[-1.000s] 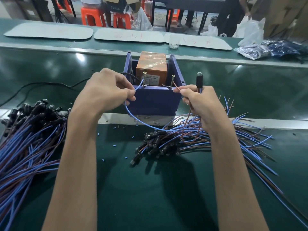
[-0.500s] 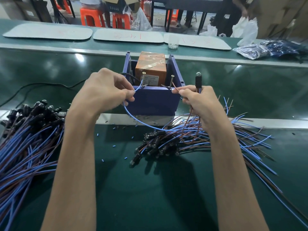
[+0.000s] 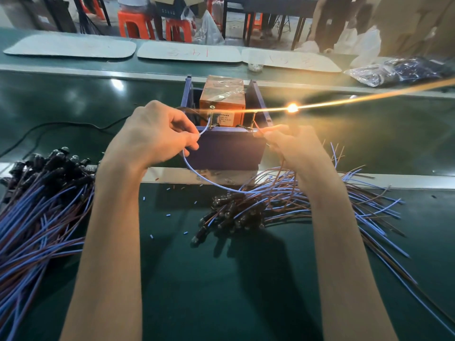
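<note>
LED (image 3: 292,108) lit, 2 o'clock of box (image 3: 226,148). Left hand (image 3: 157,134) pinches blue wire (image 3: 209,183) to left post (image 3: 210,120); right hand (image 3: 295,148) pinches brown wire (image 3: 258,127) near right post (image 3: 253,119). Risk: a wire tip slips off and contact breaks, or fingers touch live metal.

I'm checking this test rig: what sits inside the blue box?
An orange block with a white label sits in the blue box; two metal posts stand at its front. The front wall hides the block's lower part and the floor.

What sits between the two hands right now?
Head view: the blue box holding an orange block stands between the left hand and the right hand.
</note>
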{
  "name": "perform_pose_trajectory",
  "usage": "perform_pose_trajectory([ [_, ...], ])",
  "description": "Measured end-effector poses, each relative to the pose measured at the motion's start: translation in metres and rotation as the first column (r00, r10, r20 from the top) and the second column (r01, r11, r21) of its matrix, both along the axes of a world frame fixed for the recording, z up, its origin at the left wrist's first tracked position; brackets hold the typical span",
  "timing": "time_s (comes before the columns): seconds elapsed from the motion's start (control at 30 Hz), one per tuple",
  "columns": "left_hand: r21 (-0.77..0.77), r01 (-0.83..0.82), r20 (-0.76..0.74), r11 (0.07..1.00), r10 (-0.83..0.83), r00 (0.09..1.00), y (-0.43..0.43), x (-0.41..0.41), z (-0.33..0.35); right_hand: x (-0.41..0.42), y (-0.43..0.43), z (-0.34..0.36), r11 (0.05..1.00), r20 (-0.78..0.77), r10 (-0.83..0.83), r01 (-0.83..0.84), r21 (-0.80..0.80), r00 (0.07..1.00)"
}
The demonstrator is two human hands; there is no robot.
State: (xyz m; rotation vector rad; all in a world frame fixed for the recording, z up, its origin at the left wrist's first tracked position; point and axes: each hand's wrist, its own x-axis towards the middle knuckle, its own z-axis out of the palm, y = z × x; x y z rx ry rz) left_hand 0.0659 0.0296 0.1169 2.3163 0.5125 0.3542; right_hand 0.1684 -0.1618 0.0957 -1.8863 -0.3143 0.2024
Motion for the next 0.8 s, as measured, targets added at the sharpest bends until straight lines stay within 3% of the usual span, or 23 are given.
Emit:
perform_pose_trajectory([
  [0.37, -0.049, -0.002, -0.029, 0.999, 0.000, 1.000, 0.004, 0.001, -0.002, 0.002, -0.001, 0.004, 0.995, -0.029, -0.040, 0.037, -0.098, 0.999],
  [0.43, -0.040, 0.033, -0.107, 0.999, -0.037, 0.994, 0.006, -0.001, -0.003, 0.002, -0.001, 0.008, 0.983, 0.001, -0.062, 0.061, -0.171, 0.998],
  [0.57, 0.048, 0.127, -0.372, 0.991, -0.101, 0.923, 0.011, -0.002, -0.008, -0.005, -0.010, 0.015, 0.910, 0.220, -0.131, 0.206, -0.360, 0.967],
  [0.63, 0.062, 0.173, -0.472, 0.983, -0.124, 0.873, 0.012, -0.002, -0.010, -0.005, -0.015, 0.019, 0.928, 0.199, -0.151, 0.208, -0.309, 0.968],
  [0.8, 0.001, 0.167, -0.540, 0.986, -0.140, 0.830, 0.011, -0.002, -0.014, -0.007, -0.022, 0.029, 0.984, 0.010, -0.175, 0.174, 0.044, 0.985],
])
